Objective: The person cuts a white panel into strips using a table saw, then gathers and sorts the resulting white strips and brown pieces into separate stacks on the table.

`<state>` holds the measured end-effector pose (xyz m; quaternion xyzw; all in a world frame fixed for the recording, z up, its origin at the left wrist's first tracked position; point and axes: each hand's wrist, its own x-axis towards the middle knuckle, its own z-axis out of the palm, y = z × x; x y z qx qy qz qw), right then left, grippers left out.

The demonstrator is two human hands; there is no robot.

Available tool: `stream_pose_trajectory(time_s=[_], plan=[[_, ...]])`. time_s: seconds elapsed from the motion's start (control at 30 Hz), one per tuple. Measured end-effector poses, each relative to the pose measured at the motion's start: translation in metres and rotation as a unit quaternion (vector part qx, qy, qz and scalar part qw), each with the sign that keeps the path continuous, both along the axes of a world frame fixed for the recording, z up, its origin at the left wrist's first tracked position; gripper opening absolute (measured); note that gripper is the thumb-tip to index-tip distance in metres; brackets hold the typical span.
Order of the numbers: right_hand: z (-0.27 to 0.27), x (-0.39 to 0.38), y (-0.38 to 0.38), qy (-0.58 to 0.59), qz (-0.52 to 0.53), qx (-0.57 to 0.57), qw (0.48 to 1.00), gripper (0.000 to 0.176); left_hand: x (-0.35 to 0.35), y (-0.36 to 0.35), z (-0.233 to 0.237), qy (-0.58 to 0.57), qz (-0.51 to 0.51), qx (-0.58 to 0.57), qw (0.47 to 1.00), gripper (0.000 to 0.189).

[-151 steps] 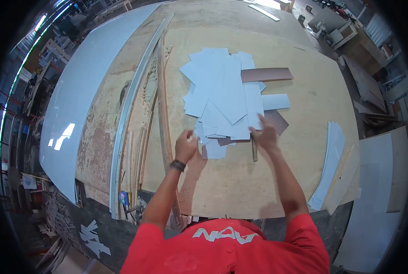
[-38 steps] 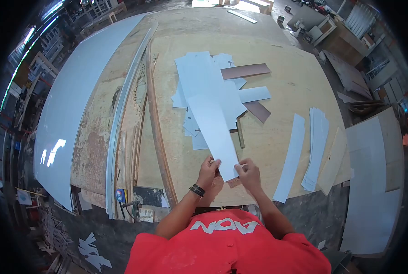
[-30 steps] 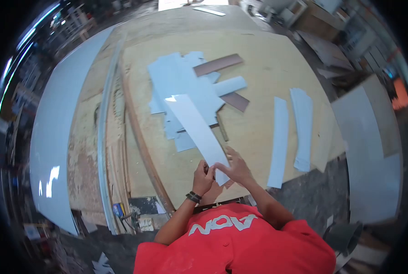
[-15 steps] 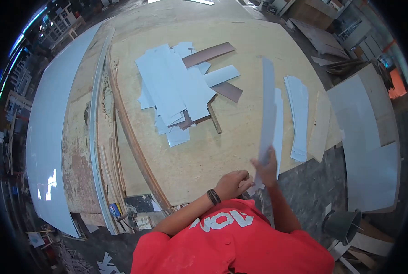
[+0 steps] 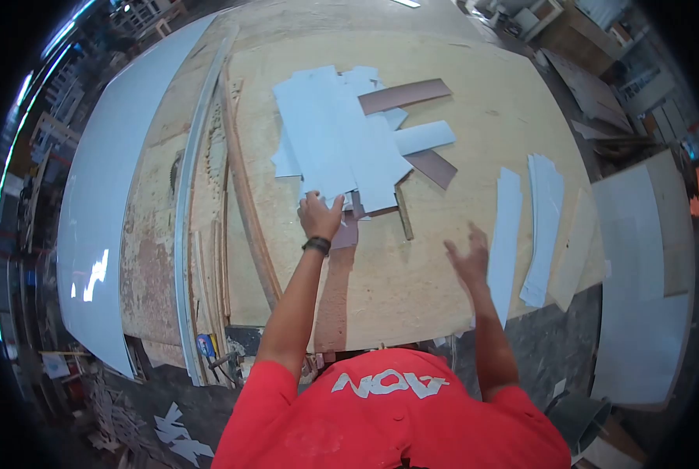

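A heap of white laminate-like sheets and strips (image 5: 326, 129) lies on the wooden table. My left hand (image 5: 320, 217), with a dark band at the wrist, reaches its near edge. Its fingers lie on the edge of a white sheet, thumb held apart. Just below that hand, a brownish strip (image 5: 345, 234) sticks out from the heap. My right hand (image 5: 470, 255) is over the table with fingers spread and holds nothing. To its right lie a long white strip (image 5: 506, 234) and a stack of white strips (image 5: 543, 227).
A metal rail (image 5: 195, 195) and a wooden batten (image 5: 244, 187) run along the table's left side, beside a saw blade (image 5: 175, 173). A large glossy white panel (image 5: 111, 187) stands farther left. A dark bucket (image 5: 580, 418) sits at lower right; offcuts (image 5: 181, 438) litter the floor.
The long strip has left my right hand and lies on the table at right. My left hand has moved from near my body forward to the heap. The view has shifted leftward.
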<state>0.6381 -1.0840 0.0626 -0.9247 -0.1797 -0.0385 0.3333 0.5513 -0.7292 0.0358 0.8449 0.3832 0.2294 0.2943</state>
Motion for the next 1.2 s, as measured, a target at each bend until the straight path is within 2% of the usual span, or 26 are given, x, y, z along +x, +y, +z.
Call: stream_pose_trajectory(time_s=[0.07, 0.13, 0.17, 0.23, 0.3, 0.37, 0.4, 0.47, 0.53, 0.6, 0.67, 0.8, 0.87, 0.9, 0.93, 0.97, 1.0, 1.07, 1.2], plan=[[0.012, -0.003, 0.056, 0.012, 0.048, 0.032, 0.998, 0.072, 0.021, 0.015, 0.008, 0.119, 0.101, -0.021, 0.988, 0.075], [0.031, -0.011, 0.102, 0.134, 0.084, 0.099, 0.982, 0.068, 0.035, 0.028, 0.004, 0.149, 0.117, -0.049, 0.981, 0.079], [0.027, -0.009, 0.118, 0.134, 0.092, 0.101, 0.982, 0.068, 0.039, 0.034, 0.0, 0.183, 0.119, -0.078, 0.973, 0.083], [0.027, -0.006, 0.148, 0.039, 0.145, 0.051, 0.987, 0.067, 0.04, 0.043, 0.002, 0.211, 0.093, -0.108, 0.967, 0.08], [0.032, -0.003, 0.167, 0.031, 0.136, 0.022, 0.99, 0.069, 0.041, 0.046, -0.007, 0.189, 0.073, -0.102, 0.974, 0.076], [0.037, 0.006, 0.185, 0.012, 0.134, -0.084, 0.987, 0.077, 0.043, 0.043, -0.008, 0.177, 0.092, -0.092, 0.975, 0.078], [0.041, 0.007, 0.195, 0.011, 0.135, -0.084, 0.987, 0.077, 0.044, 0.039, -0.007, 0.164, 0.113, -0.083, 0.976, 0.081], [0.048, 0.011, 0.214, 0.045, 0.108, -0.176, 0.977, 0.087, 0.048, 0.029, 0.007, 0.175, 0.111, -0.052, 0.977, 0.085], [0.04, 0.016, 0.221, 0.059, 0.111, -0.197, 0.972, 0.091, 0.055, 0.021, 0.011, 0.183, 0.101, -0.005, 0.978, 0.101], [0.035, 0.02, 0.223, 0.074, 0.112, -0.219, 0.966, 0.094, 0.064, 0.018, 0.018, 0.205, 0.088, 0.005, 0.975, 0.104], [0.031, 0.024, 0.218, 0.09, 0.081, -0.185, 0.975, 0.097, 0.072, 0.016, 0.025, 0.256, 0.072, -0.009, 0.964, 0.103], [0.028, 0.039, 0.182, 0.105, 0.075, -0.17, 0.977, 0.098, 0.081, 0.024, 0.023, 0.269, 0.077, -0.057, 0.958, 0.1], [0.031, 0.046, 0.161, 0.161, 0.1, -0.071, 0.979, 0.096, 0.084, 0.026, 0.024, 0.261, 0.093, -0.095, 0.956, 0.096], [0.028, 0.048, 0.152, 0.162, 0.097, -0.07, 0.98, 0.096, 0.086, 0.024, 0.022, 0.262, 0.09, -0.094, 0.956, 0.096], [0.026, 0.049, 0.144, 0.254, 0.095, 0.054, 0.961, 0.094, 0.088, 0.023, 0.02, 0.25, 0.102, -0.091, 0.959, 0.095], [0.023, 0.05, 0.137, 0.339, 0.091, 0.178, 0.919, 0.092, 0.09, 0.023, 0.019, 0.237, 0.114, -0.086, 0.961, 0.095], [0.023, 0.05, 0.128, 0.339, 0.091, 0.179, 0.919, 0.092, 0.093, 0.024, 0.013, 0.237, 0.114, -0.086, 0.961, 0.095], [0.02, 0.046, 0.111, 0.408, 0.055, 0.23, 0.882, 0.089, 0.096, 0.028, 0.003, 0.24, 0.114, -0.089, 0.96, 0.096], [0.014, 0.03, 0.088, 0.411, 0.065, 0.266, 0.869, 0.086, 0.095, 0.031, 0.008, 0.263, 0.099, -0.086, 0.956, 0.095]])
